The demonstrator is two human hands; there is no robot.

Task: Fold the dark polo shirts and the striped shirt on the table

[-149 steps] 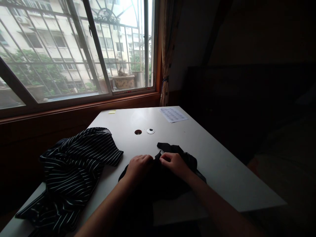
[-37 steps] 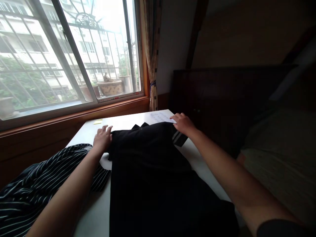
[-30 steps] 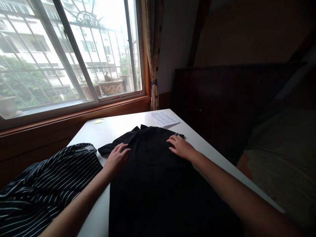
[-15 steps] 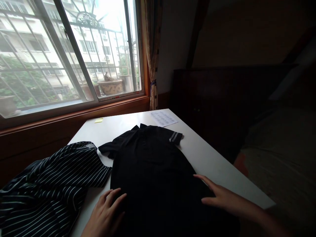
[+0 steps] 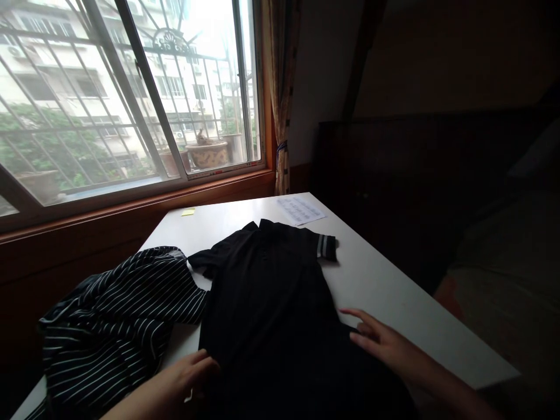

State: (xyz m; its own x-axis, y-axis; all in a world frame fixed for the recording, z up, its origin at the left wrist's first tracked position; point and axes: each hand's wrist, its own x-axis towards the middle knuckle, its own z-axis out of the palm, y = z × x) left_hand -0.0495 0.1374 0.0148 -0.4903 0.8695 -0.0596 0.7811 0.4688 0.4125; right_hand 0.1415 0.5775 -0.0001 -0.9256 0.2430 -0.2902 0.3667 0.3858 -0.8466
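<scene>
Grip of right hand [image 5: 381,339] stands parted at black shirt [image 5: 266,291]; left hand [image 5: 182,378] touches it, closure unclear.

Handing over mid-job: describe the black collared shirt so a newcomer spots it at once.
Find the window, then the white table in front of it. The black collared shirt lies spread lengthwise on the table. Unlike the white-striped garment at its left, it shows plain black apart from the pale-banded sleeve at its right.

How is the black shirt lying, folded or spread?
Spread: the black shirt lies across the white table, sleeves out to both sides; its lower end is too dark to tell.
</scene>
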